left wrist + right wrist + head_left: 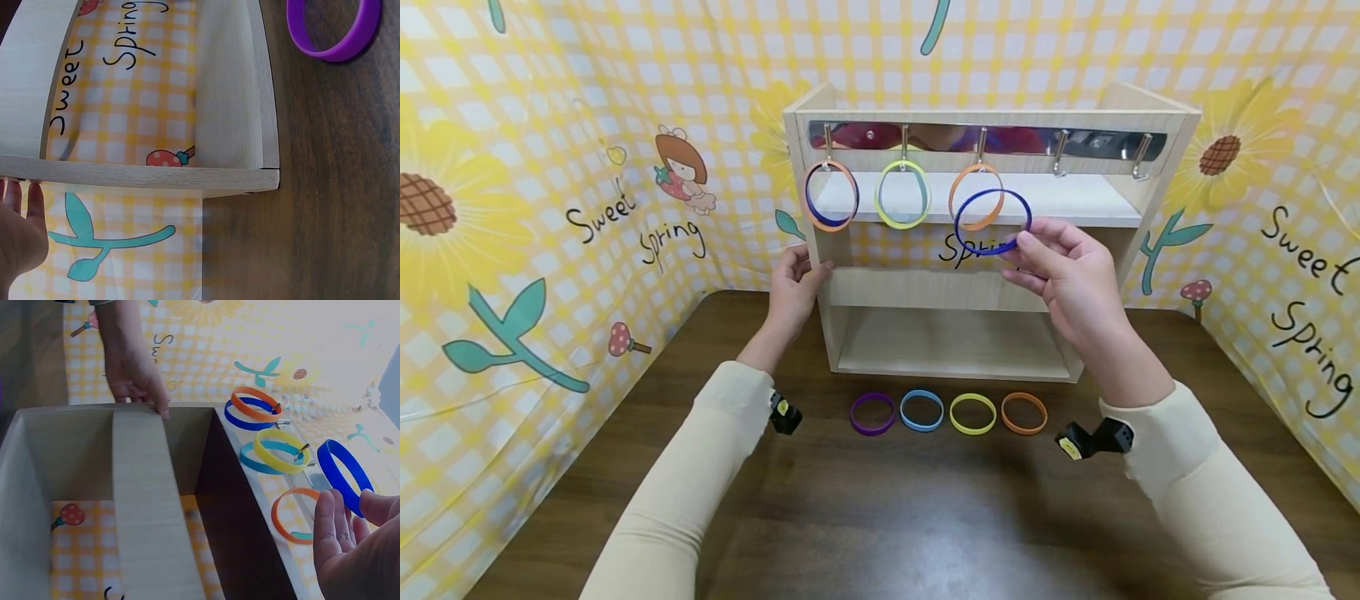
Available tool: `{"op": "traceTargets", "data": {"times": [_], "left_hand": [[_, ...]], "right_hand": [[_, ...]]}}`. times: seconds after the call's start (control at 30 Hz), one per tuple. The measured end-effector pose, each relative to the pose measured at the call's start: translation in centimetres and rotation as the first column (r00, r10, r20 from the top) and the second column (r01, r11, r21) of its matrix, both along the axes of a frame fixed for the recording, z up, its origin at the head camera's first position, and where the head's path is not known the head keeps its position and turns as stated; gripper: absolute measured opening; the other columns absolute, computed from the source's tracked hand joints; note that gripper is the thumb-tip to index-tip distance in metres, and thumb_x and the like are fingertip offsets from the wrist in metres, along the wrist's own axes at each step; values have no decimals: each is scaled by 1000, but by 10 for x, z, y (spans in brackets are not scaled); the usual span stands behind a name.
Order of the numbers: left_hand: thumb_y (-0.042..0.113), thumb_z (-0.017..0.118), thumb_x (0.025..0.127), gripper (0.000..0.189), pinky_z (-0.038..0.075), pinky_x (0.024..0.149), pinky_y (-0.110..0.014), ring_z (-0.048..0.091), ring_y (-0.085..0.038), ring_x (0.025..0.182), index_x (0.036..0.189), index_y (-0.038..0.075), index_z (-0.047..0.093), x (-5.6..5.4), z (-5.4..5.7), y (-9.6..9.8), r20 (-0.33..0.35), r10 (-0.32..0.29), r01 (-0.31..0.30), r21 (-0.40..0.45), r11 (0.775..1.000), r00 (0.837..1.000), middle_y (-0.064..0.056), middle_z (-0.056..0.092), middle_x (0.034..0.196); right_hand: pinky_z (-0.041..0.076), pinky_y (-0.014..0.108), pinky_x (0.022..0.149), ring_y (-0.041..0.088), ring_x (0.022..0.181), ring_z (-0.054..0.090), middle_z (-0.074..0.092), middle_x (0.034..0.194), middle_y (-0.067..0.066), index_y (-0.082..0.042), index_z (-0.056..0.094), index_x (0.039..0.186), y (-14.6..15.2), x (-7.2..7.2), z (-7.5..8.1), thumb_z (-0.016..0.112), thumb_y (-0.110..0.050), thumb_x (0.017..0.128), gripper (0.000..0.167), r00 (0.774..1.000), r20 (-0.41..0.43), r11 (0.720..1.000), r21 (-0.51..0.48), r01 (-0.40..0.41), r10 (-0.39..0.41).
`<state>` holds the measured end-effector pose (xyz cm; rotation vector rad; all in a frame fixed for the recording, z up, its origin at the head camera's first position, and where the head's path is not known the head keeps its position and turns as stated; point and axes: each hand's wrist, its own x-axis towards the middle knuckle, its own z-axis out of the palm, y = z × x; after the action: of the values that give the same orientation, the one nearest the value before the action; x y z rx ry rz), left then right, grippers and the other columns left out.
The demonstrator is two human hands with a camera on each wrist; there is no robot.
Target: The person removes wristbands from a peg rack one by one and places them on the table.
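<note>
My right hand [1078, 271] pinches a dark blue silicone wristband [1000, 191] between thumb and fingers, in front of the wooden rack's third hook [982, 148]. In the head view the band overlaps an orange wristband [952, 208] hanging there. Beside the rack [895, 287], my left hand [793, 292] holds the left side panel [137, 175], thumb at the front edge and fingers along the outer face. An orange and a dark blue wristband [247, 424] hang together on the leftmost hook. On the second hook hang a yellow wristband [265, 439] and a light blue one [250, 461].
Two bare hooks [1060, 154] are at the right end of the metal strip [943, 137]. On the brown table [895, 517], before the rack, lie purple [872, 432], light blue [922, 428], yellow [973, 432] and orange [1024, 432] wristbands in a row. Patterned cloth [647, 50] surrounds the table.
</note>
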<state>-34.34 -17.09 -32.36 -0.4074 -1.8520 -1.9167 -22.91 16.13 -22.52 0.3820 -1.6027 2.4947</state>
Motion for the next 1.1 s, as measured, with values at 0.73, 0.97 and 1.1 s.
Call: {"op": "traceTargets", "data": {"times": [0.73,0.97,1.1], "left_hand": [[-1,61,91,36,47,83,-27,56,-15,102,124,-9,50,24,23,5,79,-15,16,-22,1000,997,-5,59,110],[-1,61,91,34,47,82,-26,57,-14,100,123,-9,52,26,23,6,71,-14,15,-18,1000,997,-4,60,109],[-1,62,90,36,47,82,-26,57,-14,100,124,-10,51,21,19,5,57,-16,17,-10,1000,998,-6,60,110]], "right_hand": [[56,33,75,18,82,70,71,90,8,-3,65,100,53,15,-56,64,-5,93,8,990,100,994,42,-100,95],[56,32,73,18,80,71,72,88,7,-6,66,97,70,19,-75,62,-1,93,8,987,136,993,63,-98,89],[56,31,73,17,81,71,72,89,6,-7,67,97,78,22,-85,61,-1,94,9,983,158,990,92,-105,90]]}}
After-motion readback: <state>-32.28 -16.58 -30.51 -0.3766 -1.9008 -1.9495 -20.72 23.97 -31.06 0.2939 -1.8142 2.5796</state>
